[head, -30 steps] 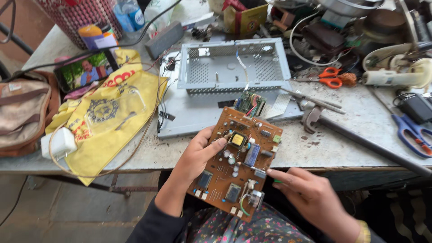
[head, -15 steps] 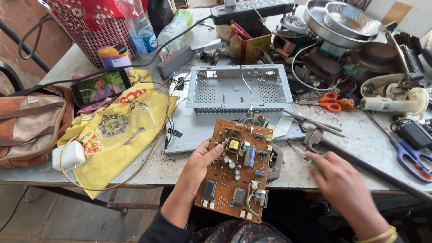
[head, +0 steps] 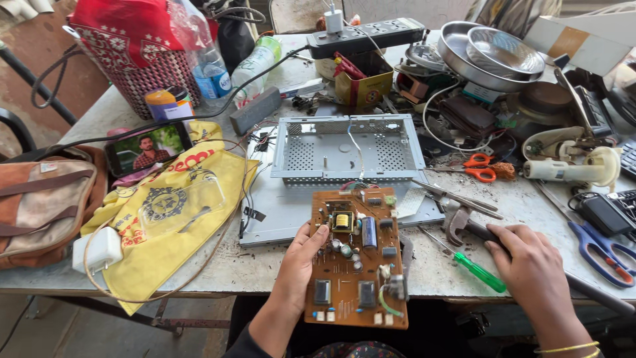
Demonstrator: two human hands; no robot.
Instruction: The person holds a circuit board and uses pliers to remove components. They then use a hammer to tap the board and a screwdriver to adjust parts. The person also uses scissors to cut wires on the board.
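My left hand [head: 299, 265] grips the left edge of a brown circuit board [head: 361, 278] with capacitors, a yellow transformer and a short green wire. It holds the board over the table's near edge, component side up. My right hand [head: 533, 268] lies to the right on the table, its fingers curled over the dark handle of a hammer-like tool [head: 458, 222] whose metal head points left. The rest of the handle runs out behind the hand to the right. A green-handled screwdriver [head: 476, 266] lies between the board and my right hand.
A perforated metal chassis [head: 344, 149] sits on a grey panel [head: 278, 215] behind the board. On the left are a yellow cloth bag [head: 165, 252], phone [head: 149, 151], white charger [head: 99, 248] and brown bag [head: 40, 199]. Orange scissors [head: 480, 167], blue scissors [head: 603, 255], steel bowls [head: 490, 53] and a power strip [head: 368, 34] crowd the right and back.
My right hand left the board's lower right side and moved up-right onto the tool handle on the table. The left hand alone now holds the board.
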